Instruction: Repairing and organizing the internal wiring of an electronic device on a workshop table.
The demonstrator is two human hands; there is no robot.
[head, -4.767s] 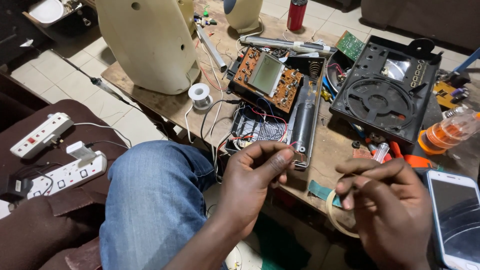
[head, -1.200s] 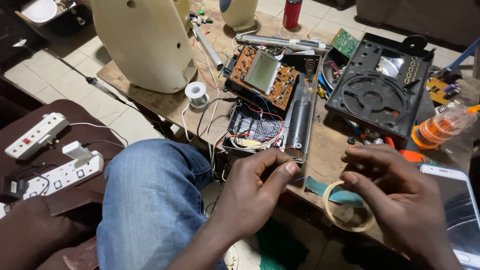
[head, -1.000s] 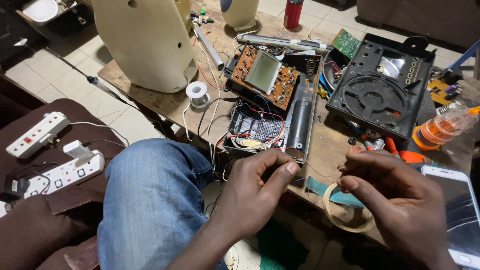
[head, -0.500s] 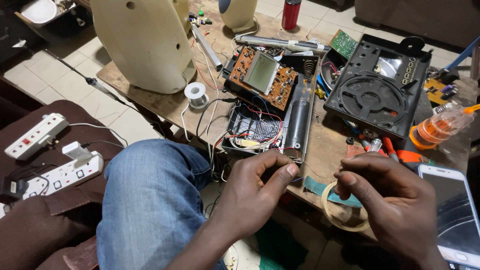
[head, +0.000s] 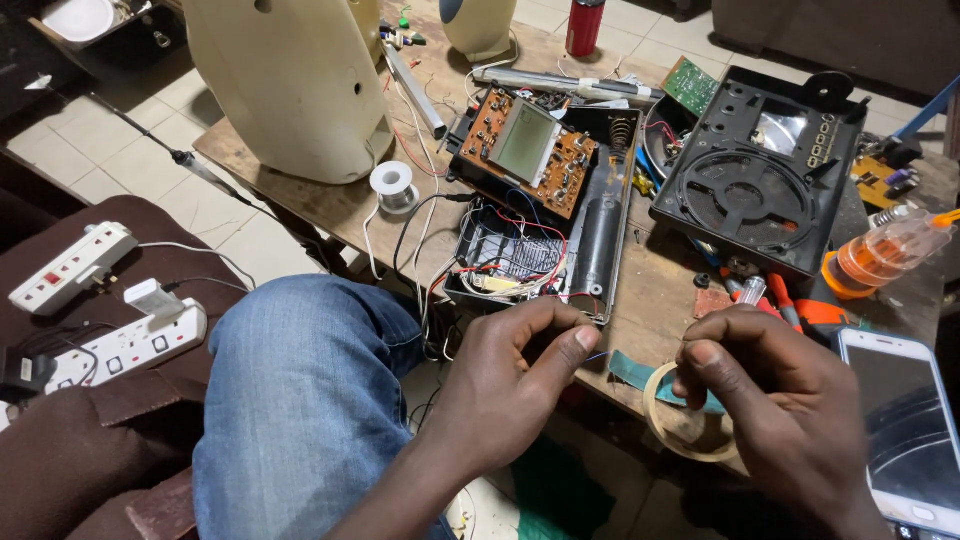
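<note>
My left hand is closed, thumb against forefinger, pinching a thin wire that sticks out toward the right. My right hand is beside it with fingers curled, thumb and forefinger pressed together. It holds a beige tape roll, which hangs under the fingers at the table's near edge. Just beyond both hands lies an opened black device case full of red, black and white wires. A brown circuit board with a grey display leans on it.
The wooden table also carries a solder spool, a black moulded cover, an orange bottle, a phone and a cream housing. Two white power strips lie left of my jeans-clad knee.
My right hand has drawn in toward the left hand and its fingers have closed. The tape roll has slipped from in front of the fingers to beneath them. The left hand has stayed put.
</note>
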